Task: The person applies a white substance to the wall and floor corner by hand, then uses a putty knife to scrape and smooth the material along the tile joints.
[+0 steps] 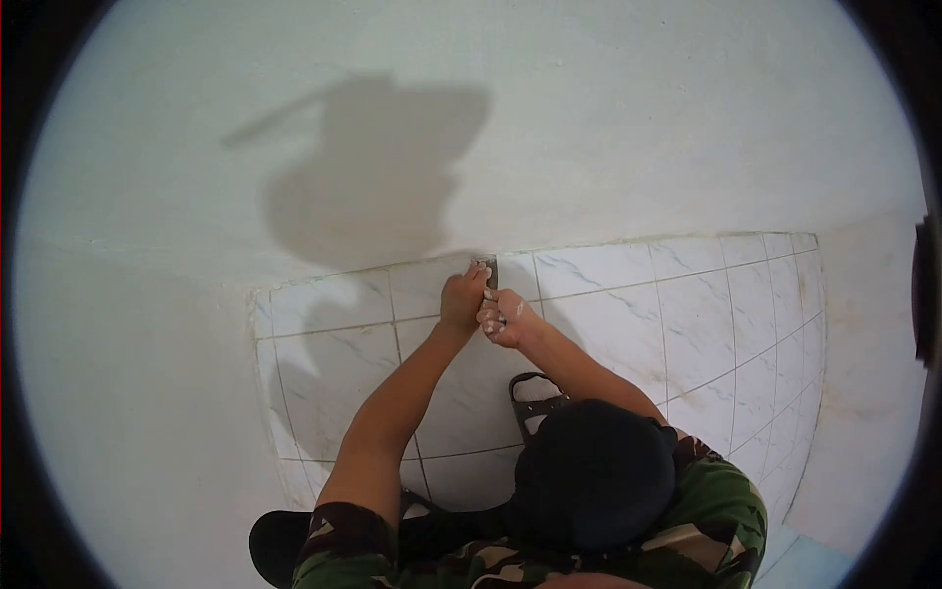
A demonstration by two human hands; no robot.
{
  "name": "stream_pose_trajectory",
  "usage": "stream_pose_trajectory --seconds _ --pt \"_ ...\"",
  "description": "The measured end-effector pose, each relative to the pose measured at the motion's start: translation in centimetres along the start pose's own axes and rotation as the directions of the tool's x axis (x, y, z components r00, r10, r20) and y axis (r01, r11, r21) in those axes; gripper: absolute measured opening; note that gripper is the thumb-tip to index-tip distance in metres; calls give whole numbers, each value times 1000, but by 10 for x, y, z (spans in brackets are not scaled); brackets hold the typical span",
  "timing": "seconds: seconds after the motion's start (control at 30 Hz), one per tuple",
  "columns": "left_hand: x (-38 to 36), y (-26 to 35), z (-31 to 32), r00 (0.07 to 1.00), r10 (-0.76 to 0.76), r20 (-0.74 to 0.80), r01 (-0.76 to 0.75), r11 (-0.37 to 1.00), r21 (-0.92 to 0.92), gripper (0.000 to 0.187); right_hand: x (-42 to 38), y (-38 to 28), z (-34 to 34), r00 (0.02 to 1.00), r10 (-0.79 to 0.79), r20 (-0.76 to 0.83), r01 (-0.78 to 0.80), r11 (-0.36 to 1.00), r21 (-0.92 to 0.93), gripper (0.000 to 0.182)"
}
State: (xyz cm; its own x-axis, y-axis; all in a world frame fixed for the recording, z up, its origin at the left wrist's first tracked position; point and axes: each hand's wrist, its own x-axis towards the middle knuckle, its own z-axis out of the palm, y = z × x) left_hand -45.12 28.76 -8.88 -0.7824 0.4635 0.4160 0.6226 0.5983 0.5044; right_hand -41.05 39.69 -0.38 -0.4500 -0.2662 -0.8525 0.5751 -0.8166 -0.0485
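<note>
Both hands are close together at the foot of the wall, around a small tool with a flat dark blade, which looks like a putty knife [492,274]. My right hand [504,318] is closed in a fist around its handle end, with white smears on the fingers and wrist. Beside the blade, my left hand [463,297] has its fingers bent and pressed against the tool; white residue marks its fingertips. The blade's tip meets the joint between the pale wall [589,147] and the tiled floor [608,334]. Most of the handle is hidden by the fingers.
A sandalled foot [535,398] stands on the tiles just behind the hands. Dark-clad knees [594,476] fill the lower part of the view. Side walls rise at left and right, and a dark object [924,290] sits at the right edge. A shadow falls on the wall.
</note>
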Motion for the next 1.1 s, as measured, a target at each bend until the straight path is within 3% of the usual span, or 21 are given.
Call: stream_pose_trajectory --seconds 0.07,0.2,0.27,0.3,0.37,0.43,0.53,0.57,0.63,0.73,0.83,0.9,0.93,1.03,1.1 --pt "13 1 -7 989 -48 139 47 999 11 32 3 -9 0 1000 -8 28 9 999 -37 39" --pt "7 2 -9 987 -15 161 15 1000 1 32 6 -13 -11 980 121 155 -125 992 13 40" --pt "12 0 -2 994 60 94 -65 996 54 31 9 -3 -7 999 -21 -43 15 990 -139 42" --pt "19 1 -5 995 58 80 -63 996 57 31 6 -9 -9 999 -26 -39 20 988 -152 42" --pt "7 10 -23 979 74 188 -76 997 0 35 -4 -11 -32 987 -45 155 90 951 -294 34" --pt "-9 4 -36 967 74 243 -73 997 -10 36 -16 -22 -65 983 31 183 35 937 -349 30" --pt "-51 -32 -54 957 -286 -45 290 945 151 50 -53 -25 -89 994 -65 83 96 886 -454 28" --pt "-65 -52 -52 908 -384 -169 416 878 239 53 -66 -28 -96 994 -75 81 104 882 -460 28" --pt "-66 -72 -65 794 -538 -282 597 776 202 59 -91 -38 -106 994 -85 74 110 875 -472 27" --pt "-68 -90 -84 802 -547 -241 592 781 200 65 -117 -47 -116 940 -323 -105 220 815 -537 26" --pt "-68 -96 -86 786 -564 -254 614 762 208 70 -123 -57 -154 912 -382 -150 226 772 -594 25" --pt "-74 -98 -86 784 -554 -278 615 756 226 71 -114 -56 -187 811 -539 -228 161 581 -798 23" --pt "-77 -98 -87 783 -553 -285 617 746 249 72 -111 -50 -198 817 -529 -230 150 580 -801 23" --pt "-82 -103 -95 784 -546 -294 616 743 262 72 -103 -34 -236 683 -682 -259 135 467 -874 26" --pt "-85 -108 -99 784 -549 -288 615 747 250 73 -103 -25 -255 685 -659 -311 124 525 -842 25"
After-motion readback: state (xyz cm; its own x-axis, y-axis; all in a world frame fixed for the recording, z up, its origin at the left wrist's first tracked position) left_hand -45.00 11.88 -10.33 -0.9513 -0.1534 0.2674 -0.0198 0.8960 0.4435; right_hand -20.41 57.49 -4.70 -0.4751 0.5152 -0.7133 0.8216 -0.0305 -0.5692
